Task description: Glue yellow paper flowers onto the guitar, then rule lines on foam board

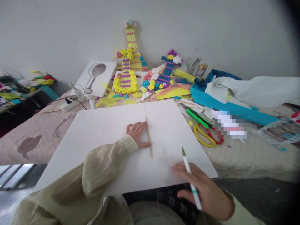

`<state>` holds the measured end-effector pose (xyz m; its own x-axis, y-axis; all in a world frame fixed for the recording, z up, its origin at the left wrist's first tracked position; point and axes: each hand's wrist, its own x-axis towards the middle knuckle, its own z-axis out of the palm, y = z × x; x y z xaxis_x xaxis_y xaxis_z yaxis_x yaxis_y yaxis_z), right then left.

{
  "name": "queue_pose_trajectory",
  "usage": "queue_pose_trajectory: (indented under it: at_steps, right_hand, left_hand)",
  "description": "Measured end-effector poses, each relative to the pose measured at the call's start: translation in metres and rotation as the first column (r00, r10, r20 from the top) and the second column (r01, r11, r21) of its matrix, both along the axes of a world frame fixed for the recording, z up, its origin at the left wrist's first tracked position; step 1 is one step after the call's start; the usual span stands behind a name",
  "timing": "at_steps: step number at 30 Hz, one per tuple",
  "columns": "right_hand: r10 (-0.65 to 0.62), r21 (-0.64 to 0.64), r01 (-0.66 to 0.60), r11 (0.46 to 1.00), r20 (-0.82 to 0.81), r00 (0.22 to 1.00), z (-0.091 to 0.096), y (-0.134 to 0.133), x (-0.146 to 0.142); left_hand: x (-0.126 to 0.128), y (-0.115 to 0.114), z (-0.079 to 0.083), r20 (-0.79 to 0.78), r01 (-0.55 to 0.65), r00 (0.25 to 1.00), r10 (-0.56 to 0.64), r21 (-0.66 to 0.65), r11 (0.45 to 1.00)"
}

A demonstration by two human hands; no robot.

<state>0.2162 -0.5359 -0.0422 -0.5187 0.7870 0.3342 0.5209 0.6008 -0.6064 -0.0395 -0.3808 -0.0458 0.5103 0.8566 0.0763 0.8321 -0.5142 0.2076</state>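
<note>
A large white board (126, 168) lies in front of me. My left hand (138, 134) rests on it, fingertips and thumb spread along a thin wooden stick (148, 137) and pressing it to the surface. The stick runs away from me, and a faint line (145, 109) continues beyond its far end. Over the board's near right edge, my right hand (203, 190) holds a white pen (192, 184) with a green tip. The pen sits between the fingers, its tip pointing up and away, apart from the board. The thumb is stretched out below.
Yellow-and-red scissors (206, 139) and a green cutter (198, 118) lie right of the board. Behind stand flower-covered guitar-shaped crafts (126, 73), a board with a guitar-shaped outline (96, 73) and paper scraps. Blue crepe paper (234, 109) is at right; a power strip (72, 103) is at left.
</note>
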Motion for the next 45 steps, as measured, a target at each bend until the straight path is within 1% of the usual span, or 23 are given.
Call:
queue_pose_trajectory:
  at_steps: [1, 2, 5, 7, 9, 13, 17, 20, 22, 24, 25, 27, 29, 30, 32, 34, 37, 39, 40, 43, 45]
  right_hand:
    - [0.029, 0.063, -0.032, 0.997, 0.053, 0.998, -0.006, -0.006, -0.002]
    - [0.028, 0.111, -0.035, 0.993, 0.072, 0.997, -0.013, -0.010, -0.005]
    - [-0.052, 0.207, 0.045, 0.977, 0.029, 0.998, -0.029, -0.012, -0.013]
    - [-0.085, 0.255, 0.083, 0.963, -0.005, 0.996, -0.034, -0.007, -0.016]
    - [-0.097, 0.283, 0.099, 0.954, -0.023, 0.995, -0.036, -0.002, -0.018]
    - [-0.098, 0.296, 0.106, 0.949, -0.042, 0.994, -0.035, 0.007, -0.024]
    - [-0.094, 0.318, 0.106, 0.942, -0.053, 0.994, -0.037, 0.010, -0.032]
    - [-0.092, 0.312, 0.107, 0.944, -0.063, 0.994, -0.036, 0.010, -0.034]
    - [-0.060, 0.280, 0.074, 0.957, -0.059, 0.996, -0.032, 0.009, -0.032]
    - [-0.026, 0.212, 0.041, 0.976, -0.074, 0.997, -0.023, 0.009, -0.028]
    - [-0.030, 0.162, 0.045, 0.986, -0.098, 0.995, -0.018, 0.010, -0.026]
    - [-0.112, 0.026, 0.119, 0.993, -0.190, 0.975, -0.008, 0.014, -0.022]
    - [-0.221, -0.117, 0.193, 0.974, -0.333, 0.916, 0.001, 0.024, -0.020]
    - [-0.247, -0.166, 0.194, 0.967, -0.416, 0.875, 0.004, 0.030, -0.020]
    - [-0.255, -0.225, 0.153, 0.962, -0.550, 0.795, 0.010, 0.045, -0.022]
    - [-0.277, -0.289, 0.119, 0.950, -0.605, 0.747, 0.016, 0.061, -0.029]
    - [-0.341, -0.420, 0.071, 0.905, -0.614, 0.711, 0.023, 0.080, -0.043]
    - [-0.352, -0.470, 0.037, 0.882, -0.605, 0.714, 0.025, 0.087, -0.051]
    - [-0.357, -0.485, 0.038, 0.874, -0.586, 0.727, 0.025, 0.090, -0.054]
    - [-0.377, -0.492, 0.092, 0.866, -0.521, 0.766, 0.019, 0.093, -0.060]
    - [-0.385, -0.506, 0.095, 0.857, -0.507, 0.771, 0.014, 0.093, -0.062]
  left_hand:
    - [0.000, 0.000, 0.000, -0.004, -0.001, 1.000, 0.001, 0.002, 1.000]
    - [-0.001, 0.000, 0.000, -0.009, -0.002, 1.000, 0.002, 0.004, 1.000]
    - [-0.002, -0.003, -0.001, -0.030, 0.000, 1.000, 0.000, 0.009, 1.000]
    - [-0.004, -0.007, -0.001, -0.045, 0.008, 0.999, -0.008, 0.010, 1.000]
    - [-0.007, -0.011, -0.002, -0.053, 0.018, 0.998, -0.017, 0.016, 1.000]
    - [-0.015, -0.021, -0.003, -0.037, 0.025, 0.999, -0.024, 0.044, 0.999]
    - [-0.025, -0.031, -0.001, -0.016, 0.018, 1.000, -0.017, 0.051, 0.999]
    - [-0.028, -0.035, -0.001, 0.007, 0.003, 1.000, -0.003, 0.050, 0.999]
    - [-0.028, -0.037, -0.002, 0.019, -0.007, 1.000, 0.006, 0.057, 0.998]
    - [-0.027, -0.038, -0.003, 0.027, -0.012, 1.000, 0.010, 0.067, 0.998]
    - [-0.026, -0.038, -0.004, 0.031, -0.014, 0.999, 0.011, 0.073, 0.997]
    - [-0.024, -0.039, -0.006, 0.042, -0.017, 0.999, 0.013, 0.084, 0.996]
    - [-0.023, -0.040, -0.007, 0.054, -0.018, 0.998, 0.013, 0.091, 0.996]
    - [-0.023, -0.040, -0.007, 0.058, -0.016, 0.998, 0.010, 0.091, 0.996]
    - [-0.023, -0.040, -0.008, 0.066, -0.009, 0.998, 0.003, 0.090, 0.996]
    - [-0.023, -0.041, -0.008, 0.072, -0.003, 0.997, -0.003, 0.088, 0.996]
    - [-0.021, -0.044, -0.009, 0.089, -0.005, 0.996, -0.002, 0.086, 0.996]
    - [-0.020, -0.047, -0.009, 0.102, -0.008, 0.995, -0.001, 0.088, 0.996]
    - [-0.019, -0.050, -0.009, 0.107, -0.008, 0.994, -0.001, 0.089, 0.996]
    - [-0.016, -0.056, -0.009, 0.115, 0.001, 0.993, -0.012, 0.093, 0.996]
    - [-0.015, -0.060, -0.009, 0.115, 0.003, 0.993, -0.014, 0.095, 0.995]
